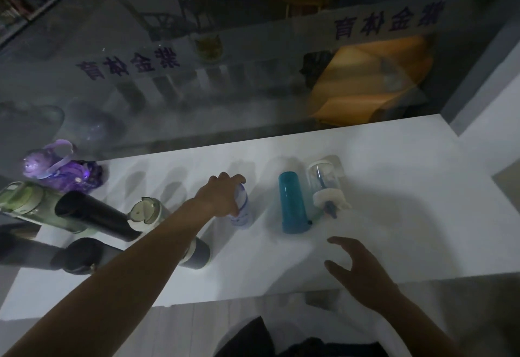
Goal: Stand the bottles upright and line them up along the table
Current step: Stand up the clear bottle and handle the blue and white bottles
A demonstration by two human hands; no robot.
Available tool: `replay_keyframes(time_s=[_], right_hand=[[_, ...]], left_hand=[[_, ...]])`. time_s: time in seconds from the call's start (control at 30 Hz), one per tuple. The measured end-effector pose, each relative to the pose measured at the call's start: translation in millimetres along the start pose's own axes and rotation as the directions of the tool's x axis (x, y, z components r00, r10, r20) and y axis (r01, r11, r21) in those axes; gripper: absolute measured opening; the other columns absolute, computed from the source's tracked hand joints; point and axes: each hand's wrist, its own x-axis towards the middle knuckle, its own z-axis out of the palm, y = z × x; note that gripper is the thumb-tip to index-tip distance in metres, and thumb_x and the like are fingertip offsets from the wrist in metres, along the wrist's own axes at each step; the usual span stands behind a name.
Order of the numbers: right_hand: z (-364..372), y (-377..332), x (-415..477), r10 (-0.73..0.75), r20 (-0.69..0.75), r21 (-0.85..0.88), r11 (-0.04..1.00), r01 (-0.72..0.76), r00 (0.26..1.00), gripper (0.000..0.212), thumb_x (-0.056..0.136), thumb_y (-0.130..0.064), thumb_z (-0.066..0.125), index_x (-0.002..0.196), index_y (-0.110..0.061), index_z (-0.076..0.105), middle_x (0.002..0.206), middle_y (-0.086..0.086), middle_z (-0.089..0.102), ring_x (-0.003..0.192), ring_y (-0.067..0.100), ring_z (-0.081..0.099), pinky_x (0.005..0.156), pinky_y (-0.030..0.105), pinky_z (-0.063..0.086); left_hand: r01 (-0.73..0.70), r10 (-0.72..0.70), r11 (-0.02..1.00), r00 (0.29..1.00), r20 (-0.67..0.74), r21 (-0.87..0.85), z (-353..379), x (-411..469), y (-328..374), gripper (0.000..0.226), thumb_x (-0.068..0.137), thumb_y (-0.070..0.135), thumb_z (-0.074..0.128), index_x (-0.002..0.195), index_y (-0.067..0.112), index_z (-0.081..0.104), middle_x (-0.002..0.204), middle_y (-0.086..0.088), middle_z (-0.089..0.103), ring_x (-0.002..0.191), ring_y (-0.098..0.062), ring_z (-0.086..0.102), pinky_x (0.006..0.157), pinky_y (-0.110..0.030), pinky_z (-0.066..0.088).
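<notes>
My left hand [221, 195] grips the top of a small clear bottle with a blue label [243, 213], which stands upright mid-table. To its right a teal bottle [292, 204] lies flat, and a clear bottle with a white cap [323, 185] lies beside it. My right hand [363, 269] hovers open above the table's front right, holding nothing. On the left stand several bottles: a purple one [60, 172], a green one [25, 202], a black one [92, 214], a clear one with a white lid [145, 213] and a dark one [198, 255] partly behind my forearm.
The white table [394, 216] ends at a glass wall along its far edge, with purple lettering and reflections. Two more dark bottles [78, 255] stand at the front left. The table's front edge runs just before my body.
</notes>
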Motion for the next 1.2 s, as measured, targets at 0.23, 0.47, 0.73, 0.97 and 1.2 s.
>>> replay_keyframes(time_s=[0.23,0.47,0.73,0.97,1.2], right_hand=[[6.5,-10.1,-21.2,0.052,-0.064,-0.049,0.997,-0.055,0.997,0.049,0.085,-0.036,0.065,0.131,-0.031,0.048,0.136,-0.007,0.048,0.125,0.012,0.044,0.102,0.023,0.03],[-3.8,-4.5,-34.4,0.128,-0.158,-0.058,0.989,-0.138,0.979,0.047,0.083,-0.035,0.068,0.127,-0.031,0.051,0.133,-0.004,0.052,0.121,0.015,0.05,0.103,0.032,0.04],[-25.6,-1.1,8.7,0.118,-0.151,-0.077,0.988,-0.131,0.982,0.05,0.084,-0.035,0.067,0.13,-0.027,0.049,0.135,0.001,0.05,0.12,0.018,0.049,0.1,0.033,0.04],[-57.0,15.6,60.0,-0.011,0.007,-0.055,0.998,0.011,1.0,0.052,0.084,-0.035,0.067,0.131,-0.028,0.048,0.132,-0.001,0.051,0.12,0.016,0.049,0.098,0.026,0.035],[-86.7,54.7,93.5,-0.038,0.159,-0.013,0.999,0.041,0.987,0.05,0.082,-0.033,0.067,0.129,-0.026,0.051,0.13,-0.002,0.053,0.114,0.014,0.05,0.096,0.03,0.04]], left_hand=[[-0.077,0.089,0.992,0.989,-0.118,0.099,0.9,-9.1,3.9,0.105,0.067,0.048,0.076,0.15,0.038,0.012,0.159,-0.005,0.017,0.144,-0.035,0.018,0.113,-0.045,0.025],[-0.403,0.223,0.869,0.836,-0.502,-0.285,48.2,-41.4,67.1,0.086,0.075,0.045,0.071,0.149,0.023,0.031,0.155,-0.008,0.029,0.142,-0.03,0.028,0.113,-0.043,0.026],[-0.122,-0.05,0.679,0.976,-0.212,-0.724,136.8,-37.1,103.5,0.103,0.064,0.063,0.073,0.148,0.027,0.024,0.15,0.002,0.035,0.135,-0.018,0.036,0.113,-0.042,0.033],[0.284,-0.334,0.048,0.908,0.253,-0.958,145.9,0.1,127.1,0.109,0.07,0.041,0.082,0.152,0.02,0.014,0.151,-0.014,0.036,0.127,-0.032,0.047,0.099,-0.04,0.043],[0.278,-0.511,-0.139,0.802,0.31,-0.95,151.2,31.3,155.5,0.082,0.078,0.027,0.079,0.144,0.017,0.032,0.126,-0.006,0.055,0.111,-0.029,0.058,0.098,-0.041,0.048]])
